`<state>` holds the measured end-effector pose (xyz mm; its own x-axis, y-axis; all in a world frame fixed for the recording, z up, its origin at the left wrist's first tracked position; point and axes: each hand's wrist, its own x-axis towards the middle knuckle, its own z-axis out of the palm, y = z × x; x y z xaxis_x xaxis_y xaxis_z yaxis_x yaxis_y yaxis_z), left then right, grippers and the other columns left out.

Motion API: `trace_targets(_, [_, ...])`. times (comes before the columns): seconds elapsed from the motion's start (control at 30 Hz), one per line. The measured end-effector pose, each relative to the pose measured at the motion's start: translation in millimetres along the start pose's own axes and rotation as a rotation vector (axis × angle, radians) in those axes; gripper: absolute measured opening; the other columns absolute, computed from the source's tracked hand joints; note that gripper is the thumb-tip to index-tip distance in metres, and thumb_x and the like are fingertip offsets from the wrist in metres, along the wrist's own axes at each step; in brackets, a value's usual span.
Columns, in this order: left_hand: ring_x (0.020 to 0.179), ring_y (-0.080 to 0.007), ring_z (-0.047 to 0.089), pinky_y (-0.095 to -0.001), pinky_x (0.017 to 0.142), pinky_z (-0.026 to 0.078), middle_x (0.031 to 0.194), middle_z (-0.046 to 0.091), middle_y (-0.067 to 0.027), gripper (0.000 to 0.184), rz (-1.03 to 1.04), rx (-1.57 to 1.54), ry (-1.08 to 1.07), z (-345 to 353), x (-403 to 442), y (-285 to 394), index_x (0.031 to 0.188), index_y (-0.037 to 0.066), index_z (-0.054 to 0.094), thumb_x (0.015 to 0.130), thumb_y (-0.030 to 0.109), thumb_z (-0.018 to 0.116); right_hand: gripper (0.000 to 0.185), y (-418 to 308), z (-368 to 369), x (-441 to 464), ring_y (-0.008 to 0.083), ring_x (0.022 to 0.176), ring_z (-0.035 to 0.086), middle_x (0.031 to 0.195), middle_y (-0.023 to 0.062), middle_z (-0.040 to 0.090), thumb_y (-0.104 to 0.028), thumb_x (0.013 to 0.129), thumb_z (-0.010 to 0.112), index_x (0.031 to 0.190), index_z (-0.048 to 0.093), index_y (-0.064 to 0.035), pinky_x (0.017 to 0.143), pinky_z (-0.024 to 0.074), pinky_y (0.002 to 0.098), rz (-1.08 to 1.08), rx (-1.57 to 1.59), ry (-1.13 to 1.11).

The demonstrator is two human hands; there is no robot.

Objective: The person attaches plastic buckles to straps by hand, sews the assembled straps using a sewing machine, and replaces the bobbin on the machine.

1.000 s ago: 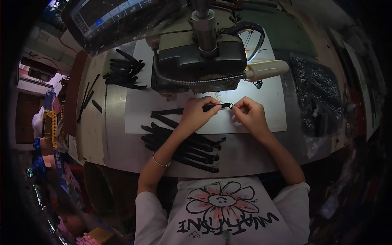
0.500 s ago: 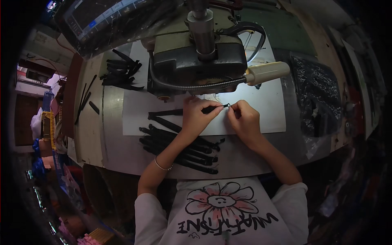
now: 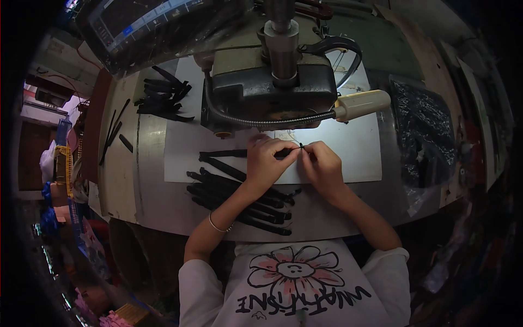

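Observation:
My left hand (image 3: 268, 163) is closed on a narrow black strip (image 3: 283, 153), which looks like fabric or zipper tape. Fingertips of my right hand (image 3: 325, 166) pinch at the strip's end, close against the left fingertips. What exactly sits between them is too small to make out. Under and beside my left forearm lies a pile of similar black strips (image 3: 218, 189), partly hidden by the arm. Two more strips (image 3: 224, 166) reach toward my left hand. Both hands are over a white sheet (image 3: 362, 163), just in front of a machine head.
The dark machine head (image 3: 272, 90), resembling a sewing machine, overhangs the sheet, with a cream-handled lamp (image 3: 364, 104) at its right. Another strip bundle (image 3: 163, 95) and thin black pieces (image 3: 113, 133) lie left. A screen (image 3: 141, 30) stands at upper left; a clear plastic bag (image 3: 425, 128) lies right.
My right fingertips have moved slightly left and down, closer to the left ones. A small shiny bit seen at the strip's end is now covered. The view has shifted a little.

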<state>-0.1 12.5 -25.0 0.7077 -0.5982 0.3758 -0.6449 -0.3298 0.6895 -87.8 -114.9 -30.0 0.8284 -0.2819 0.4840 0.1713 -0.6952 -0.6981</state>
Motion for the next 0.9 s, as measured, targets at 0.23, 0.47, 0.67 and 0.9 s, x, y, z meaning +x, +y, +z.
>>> trace_targets(0.23, [0.067,-0.0146,0.057,-0.032,0.084,0.033,0.071,0.065,0.0014,0.009,0.057,-0.07,-0.12,2,-1,-16,0.073,0.013,0.067,0.071,0.021,0.07,0.01,-2,-1,1,0.0271,0.061,0.055,0.073,0.0128,0.054,0.002,0.074,0.061,0.08,0.052,0.001,0.055,0.0446,0.0336,-0.042,0.046,0.029])
trace_targets(0.47, [0.067,-0.0133,0.056,-0.0312,0.086,0.032,0.069,0.064,0.0032,0.009,0.013,-0.077,-0.033,-13,4,-9,0.073,0.013,0.067,0.069,0.019,0.073,0.011,-5,-6,1,0.0238,0.06,0.056,0.072,0.0119,0.055,0.002,0.074,0.061,0.08,0.052,0.0007,0.054,0.0447,0.0316,0.073,0.025,0.046])
trace_targets(0.67, [0.066,-0.0126,0.056,-0.0329,0.089,0.031,0.068,0.064,0.0034,0.009,0.013,-0.052,-0.013,-11,3,-7,0.072,0.013,0.067,0.068,0.019,0.073,0.011,-7,-4,-1,0.0225,0.057,0.057,0.07,0.0112,0.055,0.001,0.074,0.062,0.078,0.052,0.0003,0.052,0.0446,0.0305,0.113,0.083,0.041])
trace_targets(0.9, [0.068,-0.0125,0.056,-0.0343,0.091,0.028,0.07,0.064,0.0016,0.008,0.02,-0.039,-0.056,-5,-3,1,0.074,0.012,0.068,0.07,0.017,0.071,0.011,-6,0,-5,0.025,0.057,0.056,0.069,0.0119,0.054,0.001,0.074,0.062,0.078,0.052,0.0004,0.051,0.0442,0.0318,0.045,0.017,0.028])
